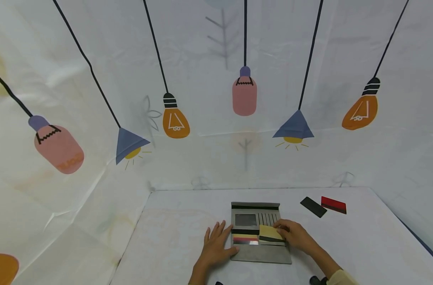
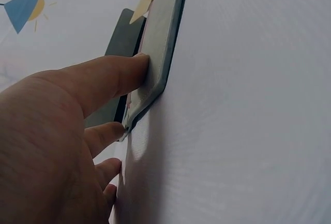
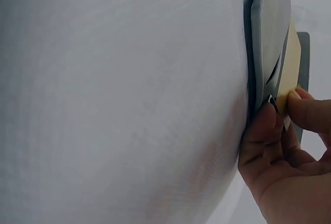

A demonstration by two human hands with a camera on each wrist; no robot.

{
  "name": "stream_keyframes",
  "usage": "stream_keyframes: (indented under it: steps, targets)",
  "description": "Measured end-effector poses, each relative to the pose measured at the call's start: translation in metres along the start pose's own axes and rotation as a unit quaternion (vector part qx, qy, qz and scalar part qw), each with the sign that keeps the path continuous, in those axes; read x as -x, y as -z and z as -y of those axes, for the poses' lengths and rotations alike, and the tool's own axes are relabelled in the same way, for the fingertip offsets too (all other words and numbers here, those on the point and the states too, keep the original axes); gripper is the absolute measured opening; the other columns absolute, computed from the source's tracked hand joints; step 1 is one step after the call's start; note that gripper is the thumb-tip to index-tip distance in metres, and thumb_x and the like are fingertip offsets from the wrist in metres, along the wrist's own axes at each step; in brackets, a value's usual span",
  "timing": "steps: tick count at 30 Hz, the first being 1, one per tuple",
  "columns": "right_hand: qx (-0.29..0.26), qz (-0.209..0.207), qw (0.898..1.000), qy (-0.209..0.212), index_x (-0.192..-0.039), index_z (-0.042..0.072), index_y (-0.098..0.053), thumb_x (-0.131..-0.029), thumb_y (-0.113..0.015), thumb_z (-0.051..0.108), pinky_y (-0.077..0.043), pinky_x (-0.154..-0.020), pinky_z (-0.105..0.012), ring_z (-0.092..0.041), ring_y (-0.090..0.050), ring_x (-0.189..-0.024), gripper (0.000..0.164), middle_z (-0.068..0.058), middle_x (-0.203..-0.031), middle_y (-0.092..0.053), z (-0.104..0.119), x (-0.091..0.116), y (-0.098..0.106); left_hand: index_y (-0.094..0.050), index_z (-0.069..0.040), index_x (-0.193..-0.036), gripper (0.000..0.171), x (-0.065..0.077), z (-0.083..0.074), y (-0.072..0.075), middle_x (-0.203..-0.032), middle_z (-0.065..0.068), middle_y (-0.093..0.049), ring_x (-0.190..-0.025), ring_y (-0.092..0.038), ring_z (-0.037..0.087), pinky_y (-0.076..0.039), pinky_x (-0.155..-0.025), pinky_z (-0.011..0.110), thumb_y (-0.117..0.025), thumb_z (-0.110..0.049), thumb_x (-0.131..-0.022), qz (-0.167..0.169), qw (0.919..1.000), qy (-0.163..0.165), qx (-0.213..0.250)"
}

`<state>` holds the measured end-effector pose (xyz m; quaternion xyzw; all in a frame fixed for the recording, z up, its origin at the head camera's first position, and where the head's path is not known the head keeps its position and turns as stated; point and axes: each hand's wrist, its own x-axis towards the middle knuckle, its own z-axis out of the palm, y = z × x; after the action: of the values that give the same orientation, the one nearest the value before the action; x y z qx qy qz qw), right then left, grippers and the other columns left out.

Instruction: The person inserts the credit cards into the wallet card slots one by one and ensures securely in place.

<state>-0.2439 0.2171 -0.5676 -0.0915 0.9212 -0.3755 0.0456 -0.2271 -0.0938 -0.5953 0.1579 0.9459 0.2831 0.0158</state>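
Observation:
A grey wallet (image 1: 260, 255) lies unfolded on the white table, showing a clear window, a row of slits and card pockets. In the lower left pocket sit several cards (image 1: 245, 238), with yellow and red edges showing. My left hand (image 1: 216, 247) lies at the wallet's left side with fingers spread; in the left wrist view its thumb (image 2: 116, 74) presses on the wallet's lower flap (image 2: 160, 32). My right hand (image 1: 296, 237) pinches a yellow card (image 1: 269, 230) with a black stripe, over the lower right pocket. The right wrist view has thumb and fingers at that card's edge (image 3: 291, 61).
To the wallet's back right, a dark card (image 1: 314, 207) and a red card (image 1: 333, 205) with a dark stripe lie close together on the table (image 1: 180, 221). Small black objects (image 1: 317, 280) show by the right sleeve. A sheet printed with lamps (image 1: 209, 158) hangs behind.

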Motion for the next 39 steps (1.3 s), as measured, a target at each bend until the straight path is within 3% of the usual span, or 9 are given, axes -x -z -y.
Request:
stream_keyframes:
  steps: [6, 12, 16, 29, 39]
  targets:
    - [0.018, -0.024, 0.999, 0.017, -0.1, 0.025, -0.066, -0.091, -0.058, 0.016, -0.052, -0.079, -0.033, -0.011, -0.055, -0.093, 0.016, 0.006, -0.103, -0.065, 0.0008, -0.0014, -0.0007, -0.039, -0.03, -0.141, 0.072, 0.0002, 0.0007, -0.0003, -0.153, 0.002, -0.028, -0.144, -0.018, 0.028, -0.006, -0.113, 0.059, -0.06, -0.057, -0.079, -0.001, 1.0, -0.002, -0.003]
    - [0.049, -0.058, 0.995, 0.06, -0.098, 0.028, -0.067, -0.09, -0.059, 0.012, -0.052, -0.076, -0.026, -0.006, -0.057, -0.09, 0.02, 0.012, -0.095, -0.063, 0.0023, -0.0027, 0.0028, -0.038, -0.03, -0.141, 0.072, 0.0004, 0.0005, 0.0004, -0.154, 0.002, -0.028, -0.144, -0.018, 0.028, -0.006, -0.113, 0.059, -0.06, -0.058, -0.079, 0.001, 1.0, -0.001, -0.001]
    - [0.047, -0.053, 0.994, 0.079, -0.1, 0.026, -0.066, -0.091, -0.058, 0.014, -0.052, -0.075, -0.024, -0.007, -0.058, -0.091, 0.017, 0.012, -0.098, -0.064, 0.0011, -0.0023, 0.0041, -0.038, -0.03, -0.142, 0.072, 0.0006, 0.0005, 0.0014, -0.154, 0.002, -0.027, -0.144, -0.017, 0.028, -0.006, -0.113, 0.058, -0.059, -0.058, -0.079, 0.001, 1.0, -0.003, -0.003]
    - [0.041, -0.032, 0.997, 0.053, -0.094, 0.025, -0.066, -0.091, -0.058, 0.018, -0.049, -0.067, -0.021, -0.003, -0.055, -0.081, 0.011, 0.012, -0.091, -0.064, 0.0026, -0.0063, -0.0015, -0.038, -0.031, -0.141, 0.072, 0.0003, 0.0008, -0.0013, -0.154, 0.001, -0.026, -0.144, -0.016, 0.027, -0.004, -0.114, 0.057, -0.059, -0.059, -0.079, 0.004, 1.0, 0.002, 0.003]
    - [0.026, -0.016, 0.999, 0.011, -0.093, 0.022, -0.065, -0.089, -0.06, 0.016, -0.052, -0.071, -0.027, -0.009, -0.055, -0.082, 0.009, 0.007, -0.091, -0.065, 0.0031, -0.0053, -0.0035, -0.038, -0.03, -0.142, 0.072, 0.0, 0.0013, -0.0006, -0.154, 0.0, -0.026, -0.144, -0.016, 0.027, -0.005, -0.114, 0.057, -0.059, -0.06, -0.079, 0.0, 1.0, -0.001, 0.003]
